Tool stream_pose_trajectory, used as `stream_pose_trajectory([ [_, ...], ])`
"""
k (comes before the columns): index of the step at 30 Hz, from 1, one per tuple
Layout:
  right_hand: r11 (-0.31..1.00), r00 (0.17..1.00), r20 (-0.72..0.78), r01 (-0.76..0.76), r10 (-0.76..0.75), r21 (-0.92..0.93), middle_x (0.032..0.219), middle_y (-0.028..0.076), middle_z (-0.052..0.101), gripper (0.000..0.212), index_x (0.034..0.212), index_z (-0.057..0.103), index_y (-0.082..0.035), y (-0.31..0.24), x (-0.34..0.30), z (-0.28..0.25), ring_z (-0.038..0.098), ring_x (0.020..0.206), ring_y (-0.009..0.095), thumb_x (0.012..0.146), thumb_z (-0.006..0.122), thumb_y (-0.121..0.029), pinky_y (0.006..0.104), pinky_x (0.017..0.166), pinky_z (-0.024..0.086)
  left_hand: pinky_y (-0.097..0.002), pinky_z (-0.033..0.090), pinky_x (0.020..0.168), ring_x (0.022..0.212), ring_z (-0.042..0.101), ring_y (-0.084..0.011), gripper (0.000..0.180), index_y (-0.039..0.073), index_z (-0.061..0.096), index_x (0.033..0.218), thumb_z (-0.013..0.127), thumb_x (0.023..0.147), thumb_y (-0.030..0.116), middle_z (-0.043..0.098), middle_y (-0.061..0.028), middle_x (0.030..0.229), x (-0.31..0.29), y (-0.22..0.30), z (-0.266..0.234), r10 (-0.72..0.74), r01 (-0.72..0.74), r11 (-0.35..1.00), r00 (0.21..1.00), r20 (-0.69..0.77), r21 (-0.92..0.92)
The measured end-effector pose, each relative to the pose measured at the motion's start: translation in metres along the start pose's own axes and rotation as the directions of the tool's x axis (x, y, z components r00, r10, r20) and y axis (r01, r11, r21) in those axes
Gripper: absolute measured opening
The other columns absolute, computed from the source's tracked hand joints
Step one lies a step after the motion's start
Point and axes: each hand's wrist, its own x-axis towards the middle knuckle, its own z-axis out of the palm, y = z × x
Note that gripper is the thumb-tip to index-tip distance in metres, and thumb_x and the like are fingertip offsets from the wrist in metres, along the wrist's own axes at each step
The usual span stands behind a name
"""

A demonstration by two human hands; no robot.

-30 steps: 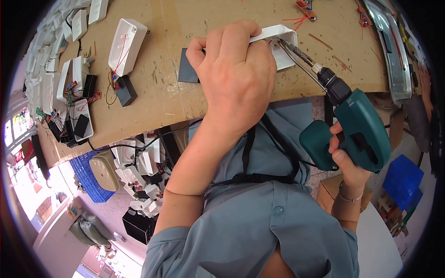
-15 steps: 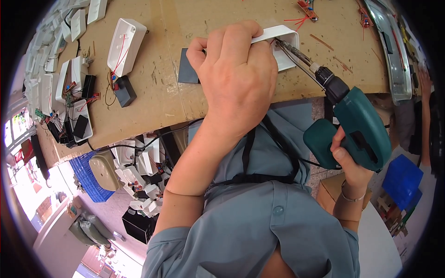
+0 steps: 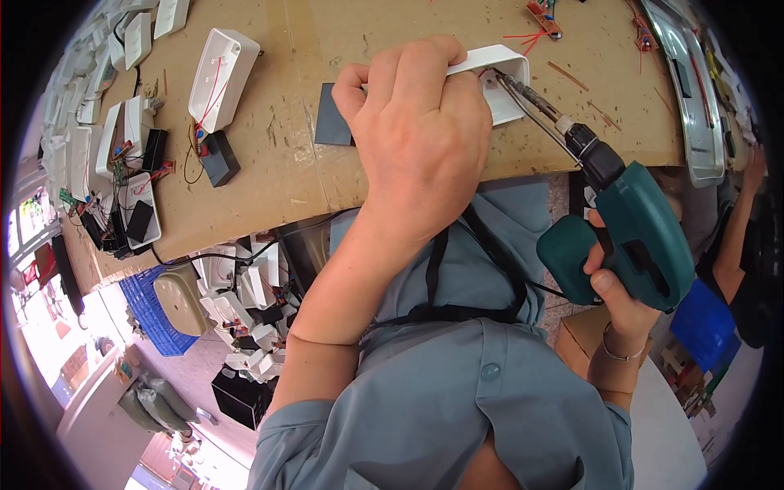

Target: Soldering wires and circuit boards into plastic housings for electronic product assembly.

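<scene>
1. Brown desk (image 3: 286,175): white case (image 3: 508,106) near front edge, left fingers (image 3: 415,72) curled over it.
2. Right fingers (image 3: 605,282) wrap green soldering gun (image 3: 652,220), tip (image 3: 501,75) inside case.
3. Slipping tip could scorch case or left fingers.

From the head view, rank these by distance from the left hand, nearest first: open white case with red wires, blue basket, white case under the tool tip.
1. White case under the tool tip: in the left hand.
2. Open white case with red wires: left on the table.
3. Blue basket: lower left, beyond the table edge.
</scene>
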Motion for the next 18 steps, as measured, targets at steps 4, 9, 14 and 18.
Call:
stream_pose_trajectory([
  [4,0.999,0.999,0.006,-0.035,0.035,-0.001,0.102,0.021,0.057,0.056,0.117,0.043,0.008,-0.0009,0.001,-0.0008,0.054,0.065,0.014,0.07,0.068,-0.008,0.0238,0.056,0.044,-0.0322,0.031,0.072,0.076,0.051,-0.0193,0.007,0.004,0.061,0.07,0.064,0.065,0.006,0.057,-0.0033,0.085,-0.001,-0.002,0.0026,0.003,-0.003,1.0,1.0,-0.007,-0.003],
  [9,0.999,0.999,0.019,-0.035,0.036,-0.024,0.099,0.019,0.057,0.056,0.116,0.044,0.009,-0.002,0.0013,-0.0008,0.054,0.064,0.014,0.07,0.069,-0.009,0.0234,0.054,0.044,-0.0323,0.031,0.072,0.077,0.051,-0.0195,0.007,0.005,0.061,0.071,0.064,0.065,0.006,0.056,-0.0034,0.086,-0.0005,-0.0014,0.0015,0.007,-0.007,1.0,1.0,-0.01,-0.003],
  [14,0.997,1.0,-0.013,-0.012,0.011,-0.07,0.092,0.015,0.057,0.052,0.112,0.047,0.008,-0.0007,0.0023,0.0001,0.054,0.063,0.013,0.069,0.07,-0.009,0.0234,0.054,0.044,-0.0326,0.031,0.072,0.077,0.05,-0.0197,0.007,0.005,0.061,0.071,0.064,0.065,0.007,0.056,-0.0034,0.087,-0.0011,-0.002,0.0,0.009,-0.009,1.0,1.0,0.011,-0.001],
  [18,0.998,1.0,-0.006,-0.009,0.008,-0.062,0.089,0.013,0.057,0.049,0.11,0.048,0.007,0.0002,0.0,-0.0012,0.053,0.064,0.012,0.069,0.07,-0.008,0.0236,0.055,0.044,-0.0327,0.031,0.072,0.077,0.05,-0.0196,0.007,0.005,0.061,0.071,0.064,0.065,0.007,0.056,-0.003,0.087,-0.0007,-0.0012,-0.0004,-0.002,0.003,1.0,1.0,0.017,-0.005],
])
